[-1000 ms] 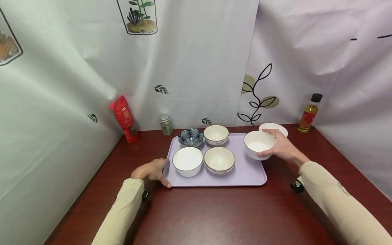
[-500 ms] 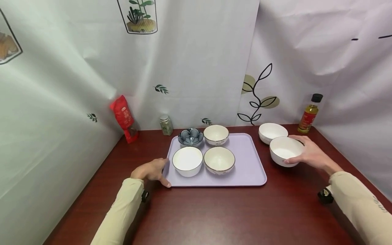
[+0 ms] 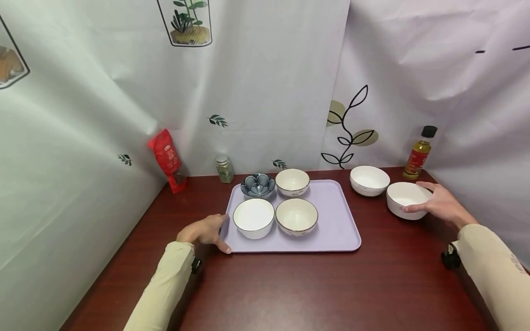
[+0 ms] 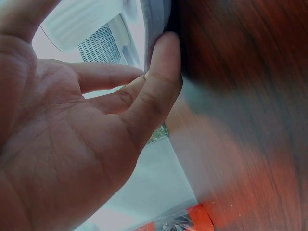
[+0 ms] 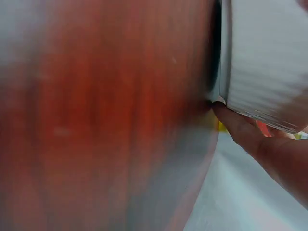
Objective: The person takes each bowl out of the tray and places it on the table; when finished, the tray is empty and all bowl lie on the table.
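Note:
My right hand (image 3: 445,204) grips a white bowl (image 3: 407,196) with the thumb at its near side and the fingers around its right side. In the right wrist view the ribbed bowl (image 5: 269,62) is low over or on the table, a fingertip near its base. My left hand (image 3: 204,230) rests at the left edge of a lilac tray (image 3: 331,230); in the left wrist view the fingers (image 4: 166,55) touch its rim, thumb spread apart. On the tray stand a white bowl (image 3: 254,218), two cream bowls (image 3: 296,217) and a blue petal-shaped bowl (image 3: 257,185).
Another white bowl (image 3: 369,180) stands right of the tray, beside the held one. An oil bottle (image 3: 418,154) is at the back right corner. A red packet (image 3: 168,158) and a spice jar (image 3: 225,169) stand at the back left, against the cloth wall (image 3: 265,92).
My right hand has carried the white bowl rightward from over the tray's right edge to the table side, beside the other white bowl. The left hand stays at the tray.

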Motion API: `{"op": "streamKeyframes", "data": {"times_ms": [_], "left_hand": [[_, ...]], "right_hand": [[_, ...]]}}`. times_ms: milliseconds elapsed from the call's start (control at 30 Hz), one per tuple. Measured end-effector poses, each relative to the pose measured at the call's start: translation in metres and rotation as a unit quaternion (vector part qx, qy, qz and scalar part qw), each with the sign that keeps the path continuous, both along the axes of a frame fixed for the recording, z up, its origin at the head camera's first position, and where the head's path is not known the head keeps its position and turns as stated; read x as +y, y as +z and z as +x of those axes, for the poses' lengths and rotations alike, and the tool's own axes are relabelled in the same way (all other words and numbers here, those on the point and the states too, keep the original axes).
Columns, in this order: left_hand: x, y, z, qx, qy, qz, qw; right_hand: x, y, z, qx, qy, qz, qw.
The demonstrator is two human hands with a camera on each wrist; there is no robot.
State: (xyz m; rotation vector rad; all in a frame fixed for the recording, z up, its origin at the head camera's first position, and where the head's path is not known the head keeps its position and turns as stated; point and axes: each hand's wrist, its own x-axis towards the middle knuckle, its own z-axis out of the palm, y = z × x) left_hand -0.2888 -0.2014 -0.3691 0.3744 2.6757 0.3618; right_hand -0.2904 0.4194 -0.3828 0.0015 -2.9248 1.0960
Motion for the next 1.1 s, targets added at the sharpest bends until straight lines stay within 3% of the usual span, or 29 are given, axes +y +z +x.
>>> {"op": "streamKeyframes", "data": {"times_ms": [633,1100], "left_hand": [[0.002,0.000,0.002,-0.009,0.021,0.006,0.9997],[0.001,0.000,0.002,-0.009,0.019,0.007,0.9997]], "right_hand": [[0.014,-0.002,-0.035,-0.023,-0.060,-0.059,0.9962],[0.011,0.004,-0.047,-0.048,-0.002,-0.019,0.9986]]}}
